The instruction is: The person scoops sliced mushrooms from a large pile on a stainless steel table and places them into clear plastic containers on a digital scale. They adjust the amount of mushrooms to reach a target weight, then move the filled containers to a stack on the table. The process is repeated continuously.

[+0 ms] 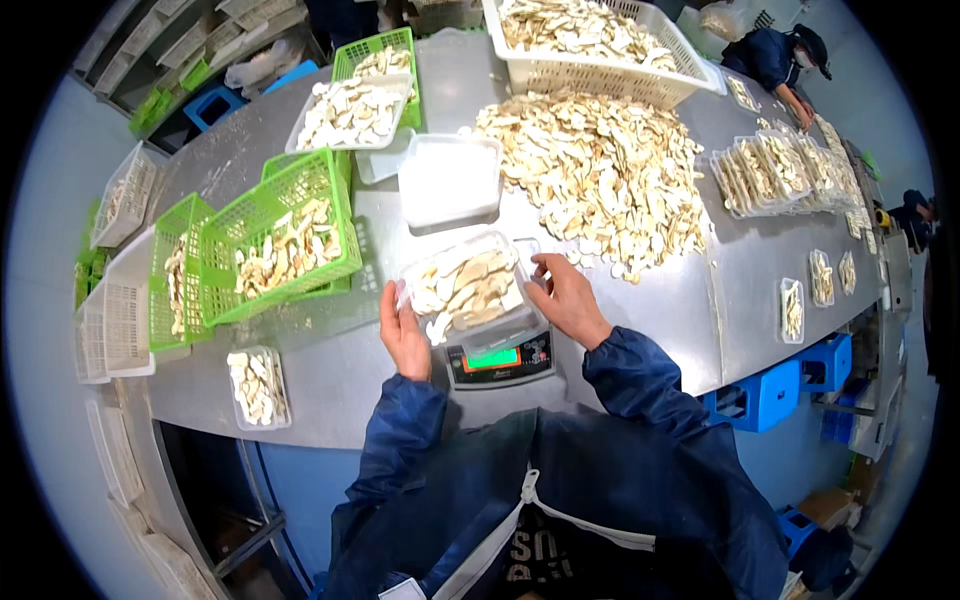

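Observation:
My left hand (405, 334) holds the left end of a clear plastic tray (487, 319) filled with dried, sliced pieces (469, 285), possibly mushroom. At the tray's right end is my right hand (568, 300), fingers curled and thumb by the rim; whether it grips cannot be made out. Under the tray, a digital scale (501, 375) shows its lit green display and buttons, its platform mostly hidden. Beyond the tray lies a large heap of loose slices (600, 172). Just behind it stands a white, box-shaped container (450, 180).
Green baskets (277, 247) with slices stand left, near a filled tray (257, 388). A white perforated crate (592, 82) rises behind the heap. Stacked filled trays (772, 172) occupy the right side of the metal table (637, 360). Blue stools (757, 397) are below; a co-worker (772, 60) leans in.

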Demonstrator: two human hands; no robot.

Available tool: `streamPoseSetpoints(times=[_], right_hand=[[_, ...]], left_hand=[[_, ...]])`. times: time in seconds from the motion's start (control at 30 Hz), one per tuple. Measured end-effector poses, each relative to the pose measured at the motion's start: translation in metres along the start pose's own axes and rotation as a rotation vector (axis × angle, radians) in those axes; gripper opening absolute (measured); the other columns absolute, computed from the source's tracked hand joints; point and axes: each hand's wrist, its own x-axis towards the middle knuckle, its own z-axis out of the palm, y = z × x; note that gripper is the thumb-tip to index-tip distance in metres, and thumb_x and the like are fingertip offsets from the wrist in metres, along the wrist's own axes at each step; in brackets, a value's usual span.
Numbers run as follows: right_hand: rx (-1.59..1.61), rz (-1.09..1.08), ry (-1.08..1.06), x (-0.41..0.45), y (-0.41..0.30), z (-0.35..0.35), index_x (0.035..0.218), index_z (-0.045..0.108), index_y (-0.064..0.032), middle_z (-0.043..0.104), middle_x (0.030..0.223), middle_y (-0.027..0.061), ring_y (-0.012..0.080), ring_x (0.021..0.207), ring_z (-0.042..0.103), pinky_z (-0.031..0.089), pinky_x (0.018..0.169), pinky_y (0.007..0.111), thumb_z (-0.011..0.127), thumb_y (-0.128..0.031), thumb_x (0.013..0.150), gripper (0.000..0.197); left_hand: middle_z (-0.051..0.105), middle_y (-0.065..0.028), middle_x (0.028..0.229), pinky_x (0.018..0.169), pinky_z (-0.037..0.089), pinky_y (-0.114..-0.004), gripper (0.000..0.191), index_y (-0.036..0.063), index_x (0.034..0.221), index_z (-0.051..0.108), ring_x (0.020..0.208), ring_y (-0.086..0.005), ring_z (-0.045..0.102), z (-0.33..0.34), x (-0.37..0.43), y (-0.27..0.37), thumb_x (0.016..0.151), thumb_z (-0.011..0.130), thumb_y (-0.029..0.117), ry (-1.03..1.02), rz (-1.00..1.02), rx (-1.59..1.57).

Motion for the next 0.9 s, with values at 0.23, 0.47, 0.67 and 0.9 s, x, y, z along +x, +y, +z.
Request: streamPoseSetpoints(times=[0.23, 0.47, 0.67, 0.9], right_hand=[[0.338, 0.138, -0.058, 0.003, 0.010, -0.005, 0.088, 0.056, 0.0029, 0.059, 0.070, 0.0080, 0.0143, 0.059, 0.055, 0.045, 0.055, 0.028, 0.061, -0.013, 0.077, 0.020], [0.526, 0.299, 0.072, -0.019, 0.050, -0.082, 0.084, 0.055, -0.0022, 0.054, 0.059, 0.0018, 0.0089, 0.049, 0.051, 0.040, 0.043, 0.023, 0.059, -0.003, 0.080, 0.006], [0.443, 0.356, 0.212, -0.046, 0.064, -0.123, 0.081, 0.055, -0.0009, 0.054, 0.060, 0.0021, 0.0084, 0.048, 0.048, 0.038, 0.045, 0.022, 0.058, -0.005, 0.082, 0.005], [0.521, 0.409, 0.222, -0.062, 0.065, -0.104, 0.080, 0.055, -0.0013, 0.054, 0.060, 0.0009, 0.0075, 0.049, 0.048, 0.038, 0.046, 0.021, 0.058, -0.006, 0.083, 0.006]], left_hand=[[0.042, -0.0155, 0.134, 0.099, 0.036, -0.029, 0.045, -0.0020, 0.137, 0.030, 0.117, -0.0200, 0.046, 0.010, -0.005, 0.023, 0.093, 0.037, 0.001, -0.132, 0.004, -0.165], [0.046, -0.0163, 0.118, 0.086, 0.042, -0.032, 0.067, -0.0013, 0.136, 0.027, 0.101, -0.0253, 0.051, 0.020, 0.002, 0.023, 0.081, 0.061, 0.017, -0.301, 0.160, 0.451], [0.045, -0.0170, 0.107, 0.076, 0.044, -0.036, 0.076, 0.0007, 0.135, 0.029, 0.084, -0.0286, 0.052, 0.030, 0.006, 0.005, 0.067, 0.063, 0.005, -0.335, 0.383, 0.832], [0.041, -0.0213, 0.114, 0.075, 0.046, -0.036, 0.075, 0.0015, 0.137, 0.027, 0.083, -0.0343, 0.052, 0.015, 0.019, 0.014, 0.068, 0.058, -0.002, -0.384, 0.213, 0.751]])
